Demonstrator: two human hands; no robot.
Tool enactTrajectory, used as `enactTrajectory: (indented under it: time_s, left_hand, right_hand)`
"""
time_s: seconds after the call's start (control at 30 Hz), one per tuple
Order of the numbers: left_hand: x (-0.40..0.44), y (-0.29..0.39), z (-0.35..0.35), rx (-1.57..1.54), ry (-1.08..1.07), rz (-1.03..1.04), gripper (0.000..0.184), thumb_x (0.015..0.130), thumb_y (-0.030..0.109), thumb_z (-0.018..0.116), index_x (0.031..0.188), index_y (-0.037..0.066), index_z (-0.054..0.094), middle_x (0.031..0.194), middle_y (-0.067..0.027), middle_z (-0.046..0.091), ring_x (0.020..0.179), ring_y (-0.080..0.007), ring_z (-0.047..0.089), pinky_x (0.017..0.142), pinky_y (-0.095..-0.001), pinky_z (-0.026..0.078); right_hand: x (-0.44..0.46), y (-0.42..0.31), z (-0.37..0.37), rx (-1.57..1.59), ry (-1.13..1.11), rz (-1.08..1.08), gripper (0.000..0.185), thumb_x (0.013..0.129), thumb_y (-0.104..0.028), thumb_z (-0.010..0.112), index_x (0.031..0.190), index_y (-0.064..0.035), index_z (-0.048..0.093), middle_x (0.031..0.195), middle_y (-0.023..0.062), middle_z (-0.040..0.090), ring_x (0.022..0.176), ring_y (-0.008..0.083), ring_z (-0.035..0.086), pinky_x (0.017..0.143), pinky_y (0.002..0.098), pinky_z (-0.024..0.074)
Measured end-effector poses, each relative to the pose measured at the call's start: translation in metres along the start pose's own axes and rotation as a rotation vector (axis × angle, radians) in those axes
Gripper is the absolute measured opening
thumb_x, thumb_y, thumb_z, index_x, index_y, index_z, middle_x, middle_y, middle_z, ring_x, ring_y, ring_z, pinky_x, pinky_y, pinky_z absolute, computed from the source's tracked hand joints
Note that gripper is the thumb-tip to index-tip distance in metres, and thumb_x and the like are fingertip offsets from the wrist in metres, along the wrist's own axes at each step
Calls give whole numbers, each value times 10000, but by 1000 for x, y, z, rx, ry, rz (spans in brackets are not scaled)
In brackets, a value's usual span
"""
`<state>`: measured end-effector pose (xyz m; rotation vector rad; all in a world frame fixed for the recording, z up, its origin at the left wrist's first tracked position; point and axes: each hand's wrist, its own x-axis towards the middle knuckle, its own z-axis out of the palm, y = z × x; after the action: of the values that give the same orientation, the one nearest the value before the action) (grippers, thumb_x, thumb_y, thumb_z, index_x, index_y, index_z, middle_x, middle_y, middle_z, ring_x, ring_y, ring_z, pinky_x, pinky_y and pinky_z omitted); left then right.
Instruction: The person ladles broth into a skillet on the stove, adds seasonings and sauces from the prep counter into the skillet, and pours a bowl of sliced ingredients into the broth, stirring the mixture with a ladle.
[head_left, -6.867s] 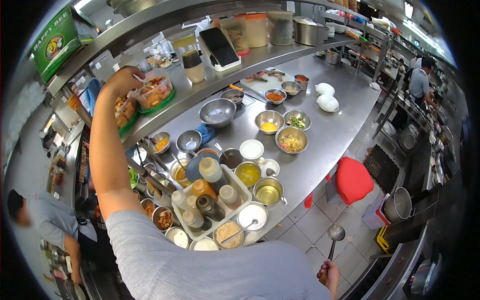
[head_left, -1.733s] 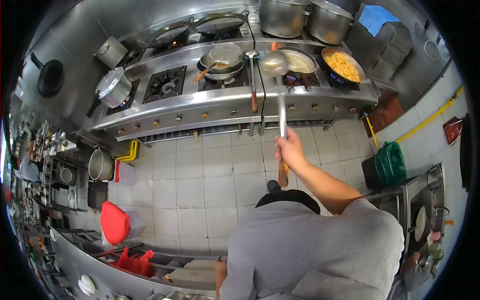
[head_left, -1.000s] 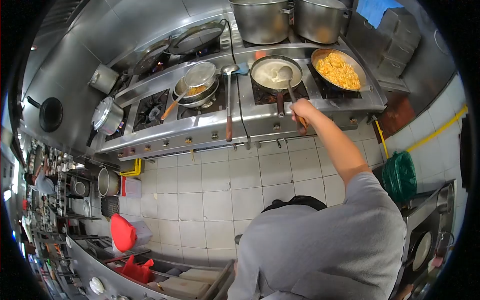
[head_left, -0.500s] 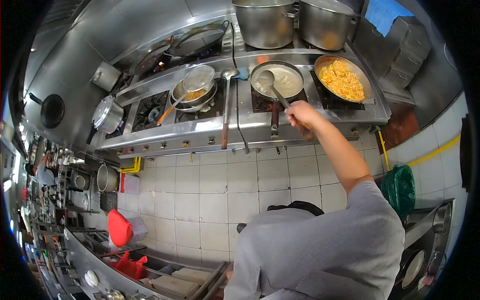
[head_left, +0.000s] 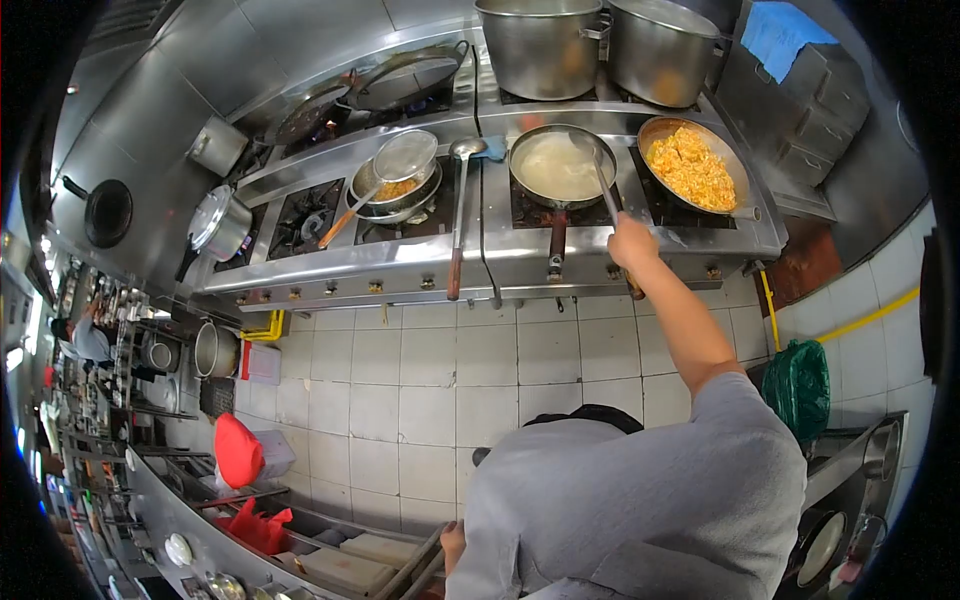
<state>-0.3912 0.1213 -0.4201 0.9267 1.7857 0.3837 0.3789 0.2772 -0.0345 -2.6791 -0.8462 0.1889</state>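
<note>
My right hand (head_left: pixel 634 243) is closed around the handle of a long ladle (head_left: pixel 606 185). The ladle's bowl end dips at the right side of a frying pan (head_left: pixel 521 188) holding a pale, creamy liquid (head_left: pixel 553 163). That pan sits on a stove burner, its dark handle pointing toward me. To its right is another pan (head_left: pixel 741 176) full of an orange-yellow crumbly food (head_left: pixel 690 168). Low in the view, my left hand (head_left: pixel 454 546) shows only partly beside my grey shirt, close to a metal rail; its fingers are not clear.
Left of the pan, a second ladle (head_left: pixel 458 215) lies across the stove, beside a strainer (head_left: pixel 405 157) over a bowl. Two big pots (head_left: pixel 540 55) stand behind. A green bag (head_left: pixel 797 385) is at right; a red bag (head_left: pixel 262 527) lies on the lower-left shelving.
My right hand has moved slightly right and down, and the ladle's bowl has swept from the pan's left side to its right. My left hand now shows more at the lower edge.
</note>
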Motion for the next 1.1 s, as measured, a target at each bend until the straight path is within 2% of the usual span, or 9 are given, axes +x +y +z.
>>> enactTrajectory:
  time_s: [0.37,0.5,0.57,0.6,0.63,0.67,0.73,0.83,1.1]
  left_hand:
    - [-16,-14,-22,475,-110,148,314,882,177,663,1191,120,676,1043,-184,708,979,-341,676,769,-426,542]
    - [-19,-41,-50,1036,207,1166,310,876,202,669,1180,142,689,1052,-182,712,1002,-350,677,791,-427,546]
    - [10,-42,-48,470,-211,120,362,875,357,620,1217,267,698,1192,-115,703,1116,-309,655,914,-460,535]
    - [2,-12,-48,1260,-225,376,454,856,399,653,1254,184,691,1241,-168,677,1159,-316,639,979,-443,512]
    - [17,-54,-37,929,192,472,366,834,331,674,1022,21,720,1013,-191,719,871,-304,697,726,-454,572]
    - [-10,-9,-32,358,155,-67,495,857,382,675,1107,-44,696,1153,-213,698,1007,-314,686,834,-444,559]
    - [-56,48,-44,345,142,-91,667,867,549,625,1223,-12,681,1265,-246,646,1223,-365,598,1065,-396,457]
    - [-91,76,-60,438,76,-232,591,882,547,602,1135,30,736,1176,-243,683,1145,-379,636,1024,-411,481]
    - [-88,-51,-35,246,127,-398,575,760,266,725,1293,60,664,1324,-225,624,1251,-365,588,1057,-414,461]
  right_hand:
    - [-9,-10,-28,1511,-623,410,221,937,-238,622,803,-66,589,645,30,594,472,144,537,434,277,429]
    - [-37,-27,-43,1347,-548,292,257,952,-274,601,775,-88,586,587,14,565,435,131,507,404,266,397]
    - [-36,-25,-27,1062,-446,34,214,948,-233,599,771,-114,574,586,2,545,443,123,503,399,277,379]
    - [-34,-20,-11,1131,-409,22,174,940,-227,608,808,-112,614,649,-13,557,507,87,521,436,240,422]
    - [-34,-18,4,1079,-354,40,112,935,-193,602,886,-94,618,697,-20,544,540,74,502,451,244,433]
    - [-37,-17,17,1099,-277,38,120,930,-152,592,1018,-76,625,741,-13,555,558,76,499,461,249,435]
    - [-6,13,52,728,-213,-44,508,943,-113,574,1431,-7,483,989,103,632,651,171,566,494,310,480]
    - [3,28,60,59,-25,-181,647,908,-174,565,1523,-83,385,1456,218,517,1304,420,510,1066,460,403]
    - [-85,-44,46,47,314,-192,568,970,-303,616,1501,-180,457,1243,182,677,990,410,682,820,511,524]
